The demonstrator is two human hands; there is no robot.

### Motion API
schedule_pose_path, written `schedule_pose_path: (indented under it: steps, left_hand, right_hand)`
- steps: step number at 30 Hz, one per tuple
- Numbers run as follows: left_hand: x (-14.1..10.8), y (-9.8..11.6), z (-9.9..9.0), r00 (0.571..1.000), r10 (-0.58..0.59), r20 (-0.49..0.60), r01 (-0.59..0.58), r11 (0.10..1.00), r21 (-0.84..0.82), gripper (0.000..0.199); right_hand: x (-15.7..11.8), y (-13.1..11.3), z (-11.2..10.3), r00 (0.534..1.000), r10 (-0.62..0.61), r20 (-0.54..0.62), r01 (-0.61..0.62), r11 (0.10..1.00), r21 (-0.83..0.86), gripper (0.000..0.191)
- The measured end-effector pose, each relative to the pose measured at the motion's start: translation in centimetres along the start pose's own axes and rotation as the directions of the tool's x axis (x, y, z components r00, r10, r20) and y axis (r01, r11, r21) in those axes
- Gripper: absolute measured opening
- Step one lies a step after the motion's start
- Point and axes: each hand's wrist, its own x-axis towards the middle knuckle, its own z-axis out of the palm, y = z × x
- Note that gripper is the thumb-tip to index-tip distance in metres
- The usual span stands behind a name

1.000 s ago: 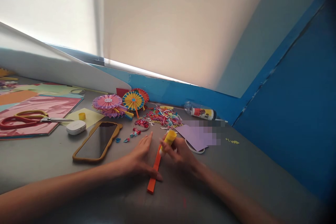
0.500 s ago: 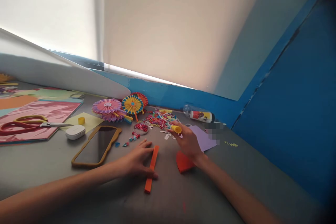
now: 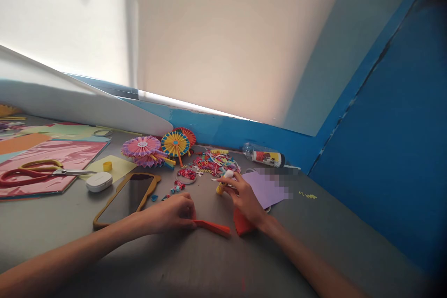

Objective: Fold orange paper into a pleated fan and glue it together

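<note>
My left hand (image 3: 178, 214) is closed, its thumb and fingers pinching one end of a folded orange paper strip (image 3: 213, 228). The strip's free end points right, low over the grey table. In my right hand (image 3: 246, 200) is a yellow glue stick (image 3: 220, 189), its white tip tilted up and to the right. Under the right wrist lies another orange pleated paper piece (image 3: 242, 223), partly covered by the hand. A lilac sheet (image 3: 267, 191) is just beyond that hand. The yellow cap (image 3: 107, 166) sits apart on a pale yellow sheet (image 3: 122, 167).
Left of my hands lie a phone (image 3: 127, 200) in a brown case, a white earbud case (image 3: 99, 181) and scissors (image 3: 42, 173) on pink paper. Paper rosettes (image 3: 175, 143), coloured scraps (image 3: 214, 163) and a bottle (image 3: 267, 156) line the back by the blue wall.
My left hand has picked up the orange strip and turned it from lengthwise to pointing right. The glue stick in my right hand has turned, so its white tip now shows upward.
</note>
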Motion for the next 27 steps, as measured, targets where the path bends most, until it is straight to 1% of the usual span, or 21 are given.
schedule_pose_path:
  steps: [2, 3, 5, 7, 9, 12, 13, 15, 17, 19, 21, 23, 25, 27]
  left_hand:
    - [0.2, -0.1, 0.0, 1.0, -0.006, -0.005, 0.006, 0.999, -0.038, 0.031]
    - [0.3, -0.2, 0.0, 1.0, -0.01, -0.005, 0.01, 0.995, -0.099, 0.032]
    - [0.7, -0.4, 0.2, 0.999, -0.018, 0.029, 0.026, 0.953, -0.301, 0.034]
    - [1.1, -0.8, 0.4, 0.997, -0.025, 0.07, 0.057, 0.862, -0.504, 0.037]
    - [1.5, -1.1, 0.6, 0.996, -0.043, 0.076, 0.082, 0.764, -0.641, 0.04]
    - [1.9, -1.3, 0.7, 0.997, -0.063, 0.053, 0.081, 0.611, -0.787, 0.041]
    - [1.9, -1.2, 0.7, 0.997, -0.064, 0.052, 0.079, 0.565, -0.821, 0.04]
    - [1.9, -0.9, 0.6, 0.997, -0.054, 0.055, 0.075, 0.504, -0.86, 0.037]
    - [1.8, -0.5, 0.5, 0.998, -0.014, 0.065, 0.064, 0.483, -0.873, 0.034]
    - [1.6, 0.2, 0.4, 0.996, 0.032, 0.082, 0.057, 0.487, -0.872, 0.033]
    - [1.3, 0.8, 0.3, 0.993, 0.051, 0.107, 0.065, 0.52, -0.851, 0.034]
    - [1.0, 1.3, 0.1, 0.99, 0.047, 0.135, 0.085, 0.566, -0.82, 0.034]
    - [0.8, 1.5, 0.1, 0.987, 0.042, 0.154, 0.098, 0.601, -0.793, 0.033]
    - [0.8, 1.4, 0.1, 0.988, 0.035, 0.152, 0.1, 0.605, -0.79, 0.037]
  right_hand:
    - [0.0, 0.2, 0.1, 0.999, -0.018, 0.042, 0.018, 1.0, 0.003, 0.029]
    - [0.0, 0.3, 0.2, 0.998, -0.024, 0.058, 0.024, 1.0, 0.001, 0.03]
    - [0.1, 0.2, 0.2, 0.996, -0.024, 0.087, 0.025, 1.0, 0.0, 0.031]
    - [0.2, -0.1, -0.1, 0.994, -0.034, 0.107, 0.035, 0.999, -0.005, 0.029]
    - [0.2, -0.8, -0.9, 0.995, -0.05, 0.088, 0.054, 0.998, -0.044, 0.022]
    - [0.1, -2.3, -2.6, 0.998, -0.041, -0.04, 0.035, 0.987, -0.157, 0.006]
    - [0.0, -2.9, -3.0, 0.997, -0.032, -0.064, 0.02, 0.985, -0.17, 0.003]
    - [-0.2, -3.9, -3.5, 0.998, -0.008, -0.058, 0.001, 0.993, -0.121, 0.011]
    - [-0.4, -4.7, -3.2, 1.0, 0.022, -0.005, -0.022, 1.0, 0.007, 0.017]
    - [-0.7, -5.3, -2.5, 0.997, 0.053, 0.062, -0.063, 0.985, 0.162, 0.02]
    - [-0.9, -5.6, -1.6, 0.989, 0.06, 0.138, -0.102, 0.941, 0.323, 0.02]
    - [-1.1, -5.6, -1.0, 0.984, 0.046, 0.173, -0.116, 0.898, 0.425, 0.018]
    - [-1.2, -5.5, -0.9, 0.986, 0.018, 0.168, -0.087, 0.908, 0.409, 0.013]
    - [-1.2, -5.2, -1.0, 0.985, -0.04, 0.168, -0.013, 0.953, 0.304, 0.009]
